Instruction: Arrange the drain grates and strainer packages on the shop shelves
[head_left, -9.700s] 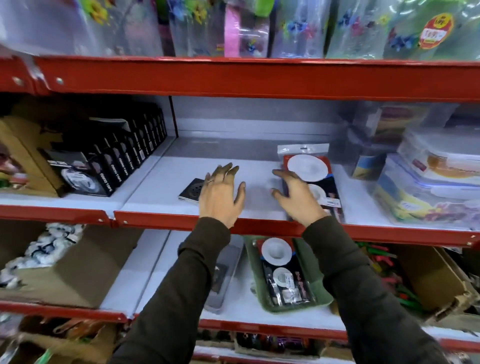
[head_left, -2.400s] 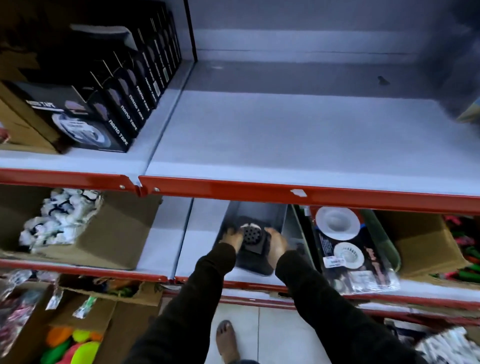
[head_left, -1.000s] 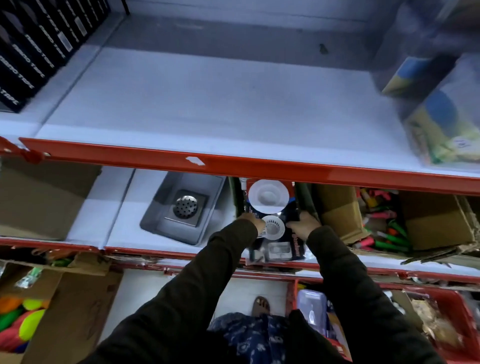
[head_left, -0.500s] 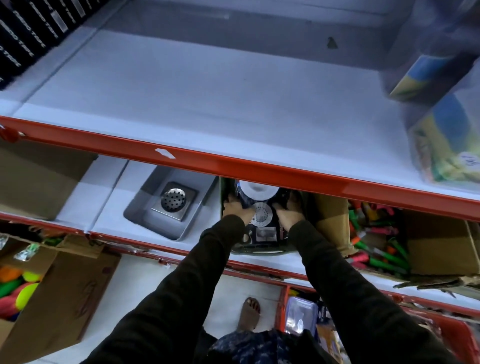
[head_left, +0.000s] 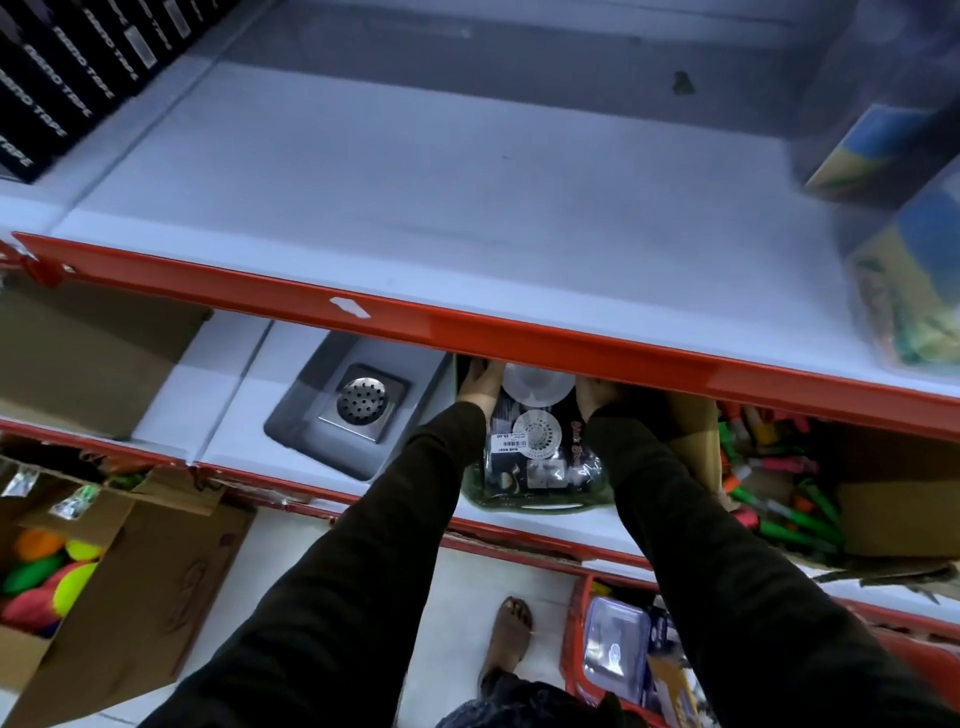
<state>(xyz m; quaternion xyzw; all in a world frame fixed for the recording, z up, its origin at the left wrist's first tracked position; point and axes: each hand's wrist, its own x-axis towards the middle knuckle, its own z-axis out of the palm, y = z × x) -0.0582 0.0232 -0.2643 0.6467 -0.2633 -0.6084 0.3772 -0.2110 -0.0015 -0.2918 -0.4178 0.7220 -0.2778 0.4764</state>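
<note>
A square steel drain grate (head_left: 363, 408) lies in a grey tray (head_left: 306, 379) on the lower shelf. Right of it, a stack of strainer packages (head_left: 535, 441) with white round strainers sits in a green tray (head_left: 540, 503). My left hand (head_left: 480, 384) grips the stack's left side and my right hand (head_left: 597, 395) grips its right side. The fingertips of both hands and the far end of the packages are hidden under the red edge of the upper shelf (head_left: 519, 332).
The white upper shelf (head_left: 441, 197) holds black tape boxes (head_left: 67, 78) at far left and clear packs (head_left: 909, 249) at right. Cardboard boxes (head_left: 88, 353) flank the trays; one at right holds coloured markers (head_left: 779, 493). A red basket (head_left: 623, 665) and my foot (head_left: 511, 639) are on the floor.
Both hands left the drain grate in the grey tray and went to the strainer packages. Since half a second ago they have slid the stack deeper under the upper shelf.
</note>
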